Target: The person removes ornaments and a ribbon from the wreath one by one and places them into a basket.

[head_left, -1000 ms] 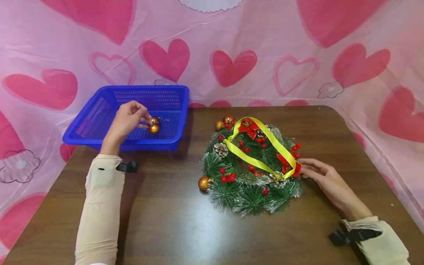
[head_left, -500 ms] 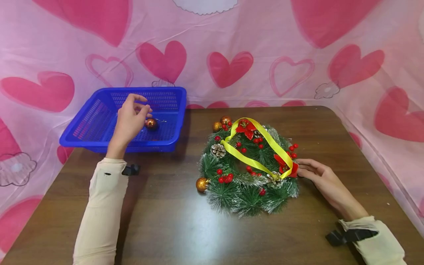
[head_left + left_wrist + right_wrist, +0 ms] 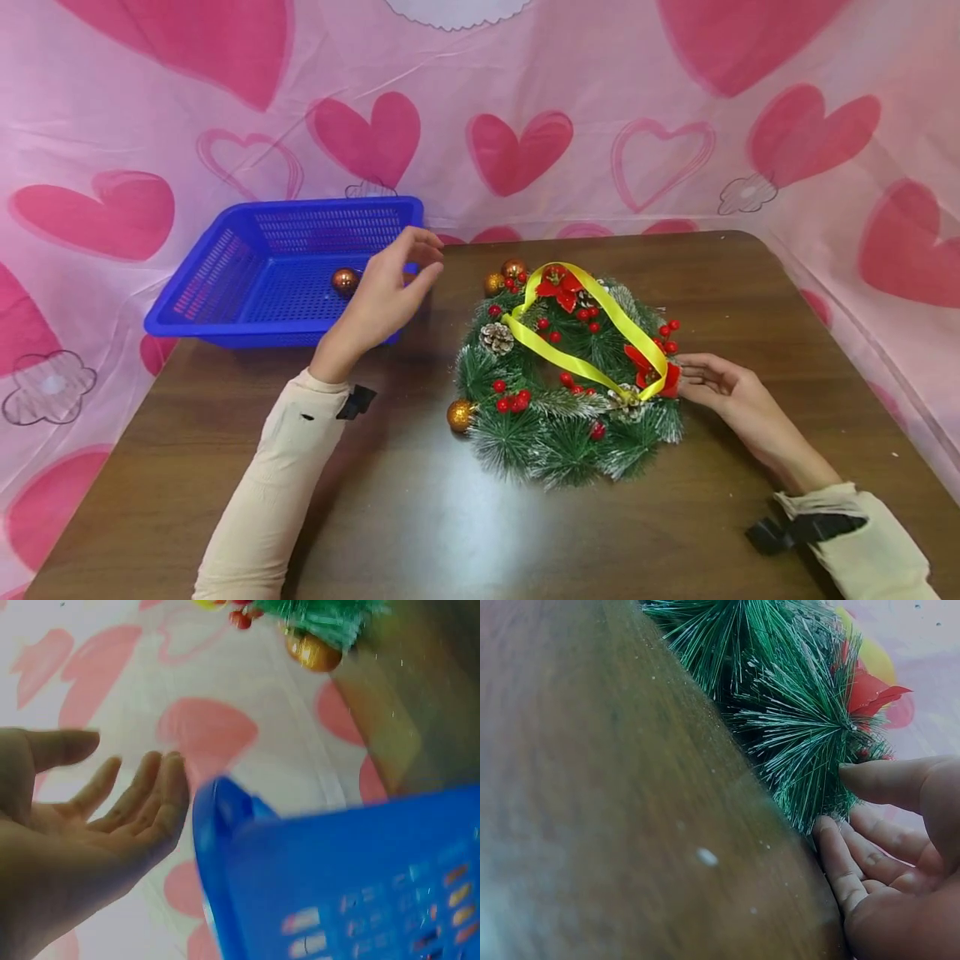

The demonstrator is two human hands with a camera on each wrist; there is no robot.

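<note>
My left hand (image 3: 388,292) hovers over the right end of a blue plastic basket (image 3: 247,327). In the left wrist view the fingers of this hand (image 3: 97,825) are spread and loosely bent, with nothing between them. A shiny copper bauble (image 3: 345,282) lies in the basket. An orange patch shows beside the left thumb; I cannot tell what it is. My right hand (image 3: 738,406) lies against the right edge of a green Christmas wreath (image 3: 510,446). In the right wrist view, thumb and fingertips touch its needles (image 3: 810,742), the fingers loosely extended.
A yellow ribbon (image 3: 633,333) loops over the wreath, among red flowers (image 3: 558,287), berries and pine cones (image 3: 497,338). A gold glitter bauble (image 3: 461,415) sits at its left edge. The brown wooden table (image 3: 390,500) meets a pink heart-patterned cloth (image 3: 600,75) behind.
My left hand let go of a gold bauble inside the basket. It then moved right, toward the basket's right rim. My right hand stays at the wreath's edge.
</note>
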